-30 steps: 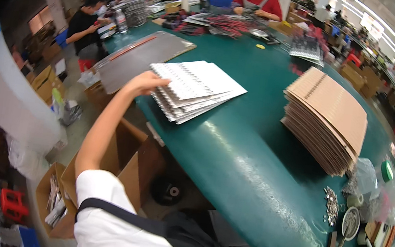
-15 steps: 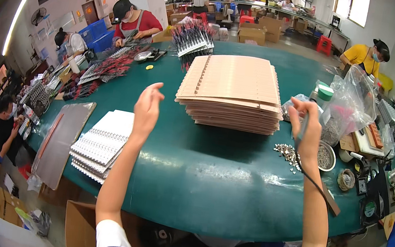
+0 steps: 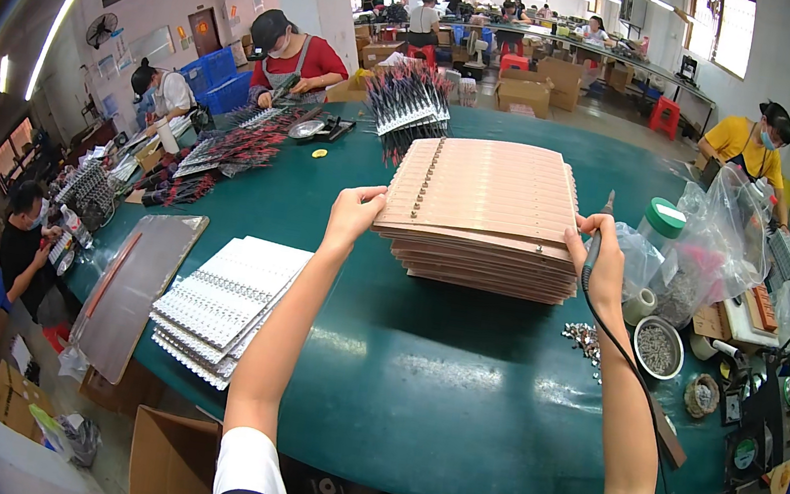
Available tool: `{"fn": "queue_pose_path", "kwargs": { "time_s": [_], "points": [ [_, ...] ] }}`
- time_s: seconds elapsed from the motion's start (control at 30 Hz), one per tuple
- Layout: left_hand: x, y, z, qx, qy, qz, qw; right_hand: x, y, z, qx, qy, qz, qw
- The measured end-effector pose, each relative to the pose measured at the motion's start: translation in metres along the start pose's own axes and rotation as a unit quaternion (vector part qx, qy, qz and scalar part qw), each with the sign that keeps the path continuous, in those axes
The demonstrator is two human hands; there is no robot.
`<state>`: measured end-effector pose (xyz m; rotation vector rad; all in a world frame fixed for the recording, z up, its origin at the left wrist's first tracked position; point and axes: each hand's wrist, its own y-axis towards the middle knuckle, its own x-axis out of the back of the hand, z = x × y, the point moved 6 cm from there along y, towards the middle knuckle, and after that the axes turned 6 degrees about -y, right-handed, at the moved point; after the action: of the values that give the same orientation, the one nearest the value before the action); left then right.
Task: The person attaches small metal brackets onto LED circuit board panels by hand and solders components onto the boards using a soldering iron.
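Note:
A tall stack of tan, scallop-edged circuit board panels (image 3: 483, 194) stands in front of me, with a row of small metal parts along the left side of the top panel. My left hand (image 3: 354, 216) pinches the left edge of that top panel. At the right edge, my right hand (image 3: 605, 261) has its thumb and fingers on the same panel. A soldering iron (image 3: 593, 243) is also held in this hand, tip pointing up and its dark cord running down along my forearm. White panels (image 3: 232, 295) lie in a pile left of my left forearm.
Loose metal parts (image 3: 584, 342) and a bowl of small parts (image 3: 658, 347) lie right of the stack. Beyond are a green-lidded jar (image 3: 663, 220) and clear plastic bags (image 3: 726, 228). A grey board (image 3: 134, 296) lies at left. Co-workers sit around the green table (image 3: 435, 394).
Both hands have come inward, from apart beside the stack to the left and right edges of its top panel. The soldering iron stays in my right hand. The whole view has shifted slightly.

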<state>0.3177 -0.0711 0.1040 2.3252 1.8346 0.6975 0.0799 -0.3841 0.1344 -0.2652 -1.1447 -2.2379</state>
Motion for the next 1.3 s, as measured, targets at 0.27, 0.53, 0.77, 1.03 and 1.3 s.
{"fn": "queue_pose_path", "kwargs": {
  "time_s": [0.27, 0.53, 0.77, 1.03, 1.3],
  "points": [
    [-0.003, 0.005, 0.016, 0.202, -0.264, 0.027, 0.943, -0.004, -0.001, -0.018, -0.014, 0.082, -0.046, 0.996],
    [0.003, 0.005, 0.017, 0.300, -0.421, 0.080, 0.852, 0.001, 0.001, -0.008, -0.014, 0.116, -0.080, 0.990],
    [0.036, -0.040, -0.058, 0.240, -0.520, 0.133, 0.809, 0.034, -0.007, 0.042, -0.026, 0.260, -0.044, 0.964],
    [0.090, -0.204, -0.111, 0.163, -0.398, 0.105, 0.897, 0.094, -0.076, 0.090, -0.051, 0.303, 0.063, 0.949],
    [0.142, -0.364, -0.090, 0.260, -0.391, 0.020, 0.883, 0.117, -0.203, 0.136, 0.107, 0.132, 0.047, 0.984]
  ]
}}
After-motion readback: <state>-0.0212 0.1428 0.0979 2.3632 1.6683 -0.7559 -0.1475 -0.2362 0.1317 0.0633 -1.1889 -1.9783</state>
